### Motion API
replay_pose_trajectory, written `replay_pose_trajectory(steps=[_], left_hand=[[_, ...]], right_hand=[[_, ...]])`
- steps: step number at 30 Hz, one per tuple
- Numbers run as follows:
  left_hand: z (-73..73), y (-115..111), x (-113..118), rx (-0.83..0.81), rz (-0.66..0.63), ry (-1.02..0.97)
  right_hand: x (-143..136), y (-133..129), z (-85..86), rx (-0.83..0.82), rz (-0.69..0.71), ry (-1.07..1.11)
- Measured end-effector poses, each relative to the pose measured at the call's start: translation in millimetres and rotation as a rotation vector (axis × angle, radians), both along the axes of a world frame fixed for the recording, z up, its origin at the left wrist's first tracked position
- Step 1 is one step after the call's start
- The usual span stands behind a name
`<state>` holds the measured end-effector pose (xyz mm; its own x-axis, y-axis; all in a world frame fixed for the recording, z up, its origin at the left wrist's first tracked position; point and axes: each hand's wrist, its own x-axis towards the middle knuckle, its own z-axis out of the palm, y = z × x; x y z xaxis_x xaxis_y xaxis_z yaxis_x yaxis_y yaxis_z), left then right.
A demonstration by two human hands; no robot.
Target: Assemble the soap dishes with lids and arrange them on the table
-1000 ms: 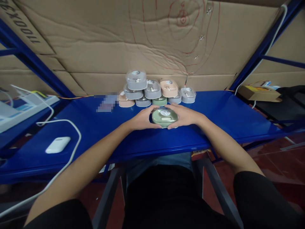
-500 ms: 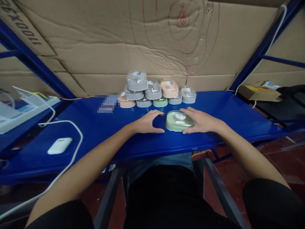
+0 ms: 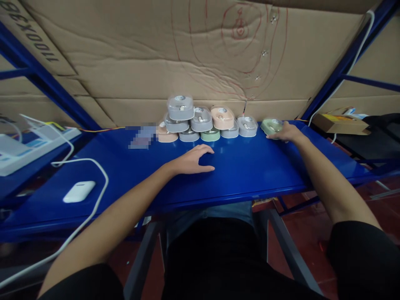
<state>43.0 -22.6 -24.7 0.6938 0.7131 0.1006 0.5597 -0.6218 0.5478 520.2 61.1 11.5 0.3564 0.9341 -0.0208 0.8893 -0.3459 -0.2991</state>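
My right hand grips a green plastic case with a clear lid at the back right of the blue table. To its left stands a stack of similar cases, with a grey case nearest to it. The stack has a green case in the bottom row, a peach case on the second level and a grey case on top. My left hand rests in front of the stack, fingers apart and curved, holding nothing.
A white earbud case lies at the left beside a white cable. Farther left is a white power strip. A cardboard sheet rises behind the stack. A small cardboard box sits beyond the right frame post.
My right hand has carried the green case from the table's middle to the back right, beside the bottom row. My left hand has stayed almost still.
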Motion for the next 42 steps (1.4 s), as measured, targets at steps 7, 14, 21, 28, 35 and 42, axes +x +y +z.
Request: replay_pose_trajectory(steps=[7, 14, 21, 28, 35, 42], left_hand=[[3.0, -1.7, 1.0, -0.008, -0.001, 0.013], [0.9, -0.2, 0.7, -0.007, -0.007, 0.009], [1.5, -0.4, 1.0, -0.002, -0.016, 0.005], [-2.5, 2.1, -1.2, 0.012, -0.036, -0.024], [0.5, 0.2, -1.1, 0.020, 0.014, -0.054], [-2.9, 16.1, -15.8, -0.032, 0.193, -0.367]], right_hand=[[-23.2, 9.1, -5.9, 0.156, 0.174, -0.005], [-36.8, -4.7, 12.2, 0.311, 0.130, -0.075], [-172.8, -11.5, 30.0, 0.474, 0.487, -0.106], [-260.6, -14.7, 26.8, 0.366, 0.341, -0.182], [-204.4, -6.1, 12.5, 0.492, 0.342, -0.076], [-132.5, -34.2, 16.9, 0.429, 0.973, 0.329]])
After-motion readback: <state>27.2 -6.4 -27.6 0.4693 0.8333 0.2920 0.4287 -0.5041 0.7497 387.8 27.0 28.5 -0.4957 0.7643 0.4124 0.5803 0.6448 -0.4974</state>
